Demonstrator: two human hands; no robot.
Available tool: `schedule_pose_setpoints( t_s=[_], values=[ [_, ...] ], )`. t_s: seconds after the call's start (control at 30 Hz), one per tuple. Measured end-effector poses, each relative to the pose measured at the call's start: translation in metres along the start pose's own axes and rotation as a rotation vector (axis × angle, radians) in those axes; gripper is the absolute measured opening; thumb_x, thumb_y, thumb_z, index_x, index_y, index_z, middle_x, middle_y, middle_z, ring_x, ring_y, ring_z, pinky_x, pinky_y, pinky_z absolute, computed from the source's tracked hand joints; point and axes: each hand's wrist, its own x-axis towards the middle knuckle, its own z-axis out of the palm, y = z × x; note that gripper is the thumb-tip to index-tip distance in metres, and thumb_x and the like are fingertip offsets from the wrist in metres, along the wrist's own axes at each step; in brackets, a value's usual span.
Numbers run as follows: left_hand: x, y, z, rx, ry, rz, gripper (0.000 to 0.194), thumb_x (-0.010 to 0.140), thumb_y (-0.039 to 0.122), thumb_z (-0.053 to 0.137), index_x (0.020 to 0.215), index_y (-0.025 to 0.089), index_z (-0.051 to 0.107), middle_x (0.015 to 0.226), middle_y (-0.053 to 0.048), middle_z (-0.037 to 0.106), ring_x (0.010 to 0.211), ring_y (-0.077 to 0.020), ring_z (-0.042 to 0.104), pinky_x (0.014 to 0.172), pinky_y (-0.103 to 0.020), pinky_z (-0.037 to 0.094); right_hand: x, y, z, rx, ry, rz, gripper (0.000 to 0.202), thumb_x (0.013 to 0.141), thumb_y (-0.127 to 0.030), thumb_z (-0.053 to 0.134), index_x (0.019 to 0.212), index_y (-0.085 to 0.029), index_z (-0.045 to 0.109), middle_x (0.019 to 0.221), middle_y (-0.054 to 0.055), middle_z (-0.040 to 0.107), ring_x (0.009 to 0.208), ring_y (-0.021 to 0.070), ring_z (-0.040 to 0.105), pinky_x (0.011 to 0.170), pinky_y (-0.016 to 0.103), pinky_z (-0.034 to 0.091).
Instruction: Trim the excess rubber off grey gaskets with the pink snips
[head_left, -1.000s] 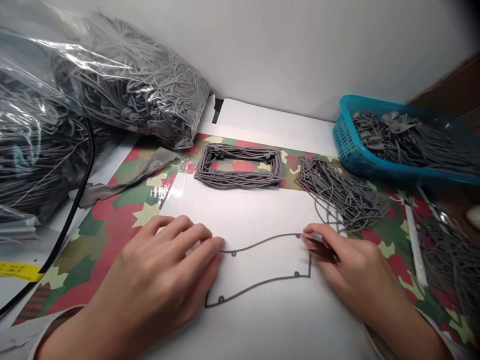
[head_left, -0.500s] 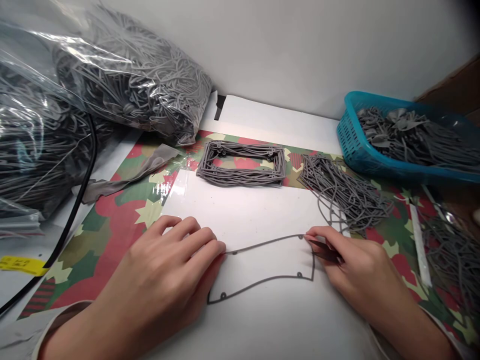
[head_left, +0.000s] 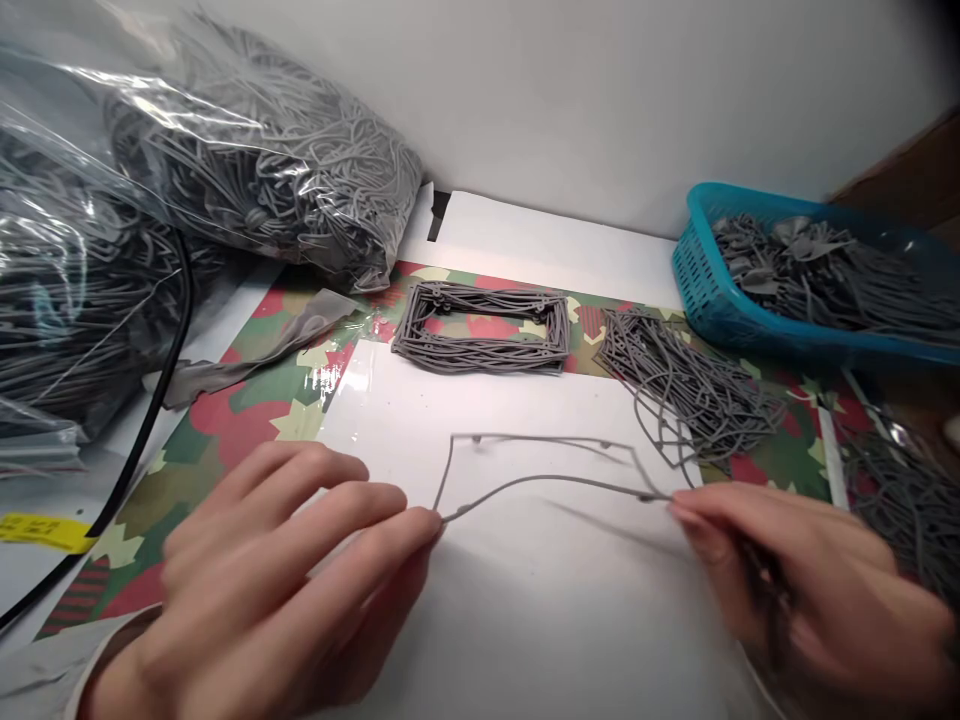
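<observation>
A thin grey rubber frame with small round tabs is lifted off the white sheet, stretched between both hands. My left hand pinches its near left corner between thumb and index finger. At the near right corner, my right hand pinches the frame with thumb and index finger. Dark tweezers are tucked in the palm of that hand, partly hidden and blurred. Beyond the frame lies a neat rectangular stack of similar grey frames.
A loose heap of grey frames lies right of the stack. A blue basket of grey pieces stands at the back right. Clear bags full of grey strips fill the left, beside a black cable.
The frame has risen from the sheet and tilted, its near edge now held at both corners. My right hand has moved right and nearer; my left hand has shifted slightly left.
</observation>
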Motion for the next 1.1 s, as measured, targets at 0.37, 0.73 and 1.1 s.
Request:
schedule_pose_setpoints(
  t_s=[0.37,0.73,1.1],
  values=[
    [0.006,-0.007,0.007,0.207,-0.004,0.065,0.022,0.084,0.009,0.048,0.097,0.016,0.064,0.054,0.000,0.053,0.055,-0.0175,0.051,0.058,-0.035,0.040,0.005,-0.001,0.009,0.072,0.003,-0.087,0.012,0.091,-0.015,0.055,0.080,-0.018,0.059,0.057,-0.002,0.061,0.048,0.0107,0.058,0.053,0.026,0.042],
    [0.001,-0.010,0.007,0.340,-0.088,0.004,0.029,0.078,0.006,0.048,0.099,0.021,0.061,0.060,-0.001,0.056,0.061,-0.0226,0.052,0.067,-0.042,0.044,-0.002,-0.006,0.011,-0.087,0.002,0.061,0.014,0.089,-0.010,0.053,0.091,-0.024,0.056,0.057,-0.003,0.061,0.049,0.0149,0.058,0.054,0.030,0.042],
    [0.003,-0.011,0.009,0.315,-0.128,0.048,0.022,0.080,0.007,0.049,0.096,0.017,0.060,0.060,-0.003,0.056,0.062,-0.0228,0.052,0.068,-0.045,0.044,0.000,0.007,0.016,-0.180,0.022,-0.069,0.022,0.086,-0.006,0.054,0.102,-0.020,0.059,0.053,-0.006,0.055,0.043,0.0110,0.052,0.050,0.027,0.043]
  ],
)
